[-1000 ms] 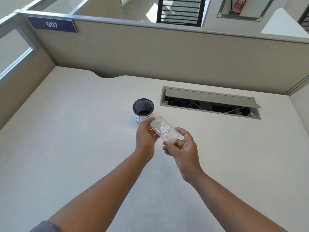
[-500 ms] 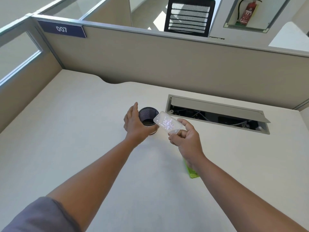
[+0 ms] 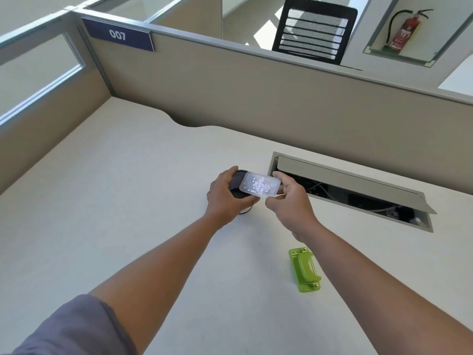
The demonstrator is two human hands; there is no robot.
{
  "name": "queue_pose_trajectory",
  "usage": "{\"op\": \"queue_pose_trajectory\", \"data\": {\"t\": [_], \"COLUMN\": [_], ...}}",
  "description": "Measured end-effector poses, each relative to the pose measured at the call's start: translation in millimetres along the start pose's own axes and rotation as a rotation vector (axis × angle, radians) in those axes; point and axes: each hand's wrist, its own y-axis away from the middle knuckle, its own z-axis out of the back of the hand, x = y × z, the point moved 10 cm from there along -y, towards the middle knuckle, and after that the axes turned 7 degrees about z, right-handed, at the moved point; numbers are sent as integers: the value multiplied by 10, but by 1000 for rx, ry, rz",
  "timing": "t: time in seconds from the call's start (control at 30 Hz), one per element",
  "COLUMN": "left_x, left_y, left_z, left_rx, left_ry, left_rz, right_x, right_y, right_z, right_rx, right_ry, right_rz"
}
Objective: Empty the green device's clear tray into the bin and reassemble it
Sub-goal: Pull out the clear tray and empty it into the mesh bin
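over the middle of the desk, the left hand is wrapped around the side of the bin, a small dark mesh cup, fingers curled on its wall and thumb at the near rim. the right hand pinches the tray by its right end, thumb under and fingers on top, so both hands are closed on something. the tray is held just above the bin's mouth, covering most of the opening, tilted a little with its left end toward the bin. small white bits lie heaped in the middle of the tray. nearer the person and to the right, well apart from the bin, the green device lies flat on the desk, just beside the right forearm. behind the right hand, a cable hatch in the desk stands open.
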Motion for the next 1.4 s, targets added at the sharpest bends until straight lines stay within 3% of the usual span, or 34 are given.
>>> {"op": "queue_pose_trajectory", "data": {"t": [0.37, 0.73, 1.07, 1.4], "left_x": [108, 135, 133, 99], "left_y": [-49, -66, -70, -58], "left_z": [-68, -85, -95, -78], "left_rx": [42, 54, 58, 46], "left_ry": [155, 258, 243, 232], "left_rz": [20, 37, 57, 39], "right_x": [221, 278, 494, 635], "right_y": [-177, -282, -208, -147], "right_z": [-147, -227, -327, -223], "right_rx": [86, 128, 105, -94], "right_ry": [299, 392, 671, 589], "right_rz": [118, 145, 374, 432]}}
